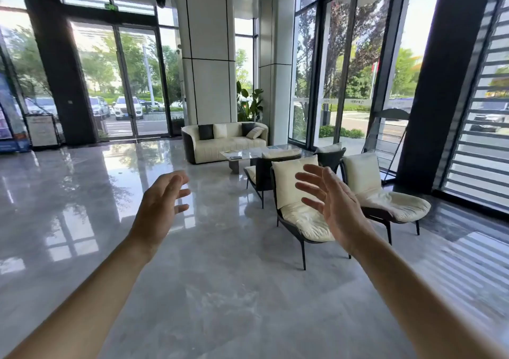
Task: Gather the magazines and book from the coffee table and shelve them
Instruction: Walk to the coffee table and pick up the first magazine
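I watch both bare arms reach forward over the polished grey floor (220,290). The left hand (162,207) holds nothing, its fingers (179,178) loose and slightly bent. The right hand (330,201) is just as bare, with its fingers (308,179) spread and the palm turned inward.

The task's things lie far ahead, well apart from both hands, on the glass-topped counter (253,153) in front of the cream sofa (228,141). A dark-covered magazine (235,157) sits near the counter's left end, with a pale sheet (229,152) just beside it. A teal-covered piece (272,147) lies toward the right end (all too small for me to tell which is the book).

Three cream-cushioned seats stand between me and the counter. The nearest armchair (300,215) is partly behind the right hand, and a second armchair (385,201) stands to its right. A third armchair (261,177) stands close against the counter, its back hiding part of the glass top.

A slanted rack (391,135) with horizontal bars leans by the right-hand window. Behind the sofa stand a leafy plant (248,102) and a white column (209,55). Glass doors (129,83) on the left look out on parked cars.
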Available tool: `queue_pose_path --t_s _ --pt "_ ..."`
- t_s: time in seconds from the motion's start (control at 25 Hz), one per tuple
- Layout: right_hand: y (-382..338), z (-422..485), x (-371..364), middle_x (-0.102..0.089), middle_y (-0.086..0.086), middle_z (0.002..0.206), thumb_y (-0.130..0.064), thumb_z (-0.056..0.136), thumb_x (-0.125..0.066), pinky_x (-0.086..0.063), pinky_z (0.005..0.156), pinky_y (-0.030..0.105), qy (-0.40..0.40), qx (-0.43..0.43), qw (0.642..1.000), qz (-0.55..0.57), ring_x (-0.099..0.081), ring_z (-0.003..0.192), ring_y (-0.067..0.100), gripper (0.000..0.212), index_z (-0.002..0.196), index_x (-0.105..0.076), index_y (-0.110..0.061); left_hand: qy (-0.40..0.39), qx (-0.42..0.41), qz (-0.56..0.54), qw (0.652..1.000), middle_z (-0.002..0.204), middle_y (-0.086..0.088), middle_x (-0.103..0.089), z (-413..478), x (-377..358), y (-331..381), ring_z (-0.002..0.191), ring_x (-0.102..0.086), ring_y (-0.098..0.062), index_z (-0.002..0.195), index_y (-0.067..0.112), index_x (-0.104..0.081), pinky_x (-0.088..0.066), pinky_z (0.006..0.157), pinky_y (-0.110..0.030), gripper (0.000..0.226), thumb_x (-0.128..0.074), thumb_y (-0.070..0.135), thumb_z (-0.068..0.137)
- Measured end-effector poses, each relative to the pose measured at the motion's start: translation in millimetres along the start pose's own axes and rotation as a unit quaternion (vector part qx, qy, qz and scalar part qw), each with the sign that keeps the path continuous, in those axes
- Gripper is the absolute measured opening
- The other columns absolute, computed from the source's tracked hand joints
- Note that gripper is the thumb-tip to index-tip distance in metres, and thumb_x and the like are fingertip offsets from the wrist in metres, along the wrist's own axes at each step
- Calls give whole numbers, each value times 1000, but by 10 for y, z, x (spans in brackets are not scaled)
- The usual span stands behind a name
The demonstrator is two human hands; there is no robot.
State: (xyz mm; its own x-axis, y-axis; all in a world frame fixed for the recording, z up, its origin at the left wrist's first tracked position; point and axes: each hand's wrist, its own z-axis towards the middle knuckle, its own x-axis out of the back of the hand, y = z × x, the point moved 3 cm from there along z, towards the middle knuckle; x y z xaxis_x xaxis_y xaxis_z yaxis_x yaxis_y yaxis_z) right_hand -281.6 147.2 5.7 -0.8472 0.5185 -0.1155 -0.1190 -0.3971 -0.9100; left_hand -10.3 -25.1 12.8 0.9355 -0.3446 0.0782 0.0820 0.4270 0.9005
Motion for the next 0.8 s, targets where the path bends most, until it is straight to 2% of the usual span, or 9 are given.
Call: queue_pose_path --t_s 0.12,0.28,0.4,0.52,0.64,0.72,0.8 --pt "474 928 43 -72 4 130 -82 70 -57 -49 106 45 2 14 1000 -18 -66 123 20 78 125 -65 -28 4 1 2 1000 131 -7 -63 908 -257 -487 120 -61 -29 127 18 -57 -50 101 -52 32 -40 32 104" --pt "1070 2389 124 -73 2 128 -88 62 -60 -48 108 48 17 7 1000 -12 -67 122 19 87 125 -66 -29 9 18 -7 1000 129 -6 -64 2299 -624 -1009 119 -62 -28 123 20 -58 -50 102 -55 30 -42 35 104" --pt "1388 3366 133 -72 3 130 -88 61 -61 -47 109 49 7 -3 1000 2 -67 123 20 93 129 -64 -25 19 31 -24 999 129 -6 -64 3206 -796 -1314 117 -63 -26 120 23 -60 -51 100 -54 38 -45 46 93" --pt "1750 4307 60 -73 3 129 -88 61 -60 -48 107 46 -2 2 1000 -5 -67 122 19 95 130 -64 -24 31 19 -38 999 131 -7 -64 4135 -895 -1746 118 -63 -27 121 22 -60 -51 101 -54 32 -45 41 99" --pt "2257 5166 -43 -73 3 129 -87 68 -53 -49 106 46 -6 5 1000 1 -67 122 19 89 130 -64 -24 41 31 -39 998 133 -10 -63 5019 -958 -2310 119 -62 -29 128 14 -58 -50 102 -55 34 -41 32 104" --pt "2642 5769 -145 -72 5 131 -76 82 -40 -46 110 50 -1 4 1000 1 -66 124 21 76 131 -63 -21 38 25 -37 998 134 -11 -62 5616 -988 -2718 120 -61 -30 128 14 -57 -50 101 -54 35 -40 31 104" --pt "2967 6435 -291 -70 7 132 -68 87 -34 -43 113 54 2 3 1000 -2 -65 125 22 72 132 -61 -19 40 13 -45 998 135 -11 -62 6312 -980 -3075 121 -61 -31 128 14 -57 -50 101 -53 35 -39 32 104"
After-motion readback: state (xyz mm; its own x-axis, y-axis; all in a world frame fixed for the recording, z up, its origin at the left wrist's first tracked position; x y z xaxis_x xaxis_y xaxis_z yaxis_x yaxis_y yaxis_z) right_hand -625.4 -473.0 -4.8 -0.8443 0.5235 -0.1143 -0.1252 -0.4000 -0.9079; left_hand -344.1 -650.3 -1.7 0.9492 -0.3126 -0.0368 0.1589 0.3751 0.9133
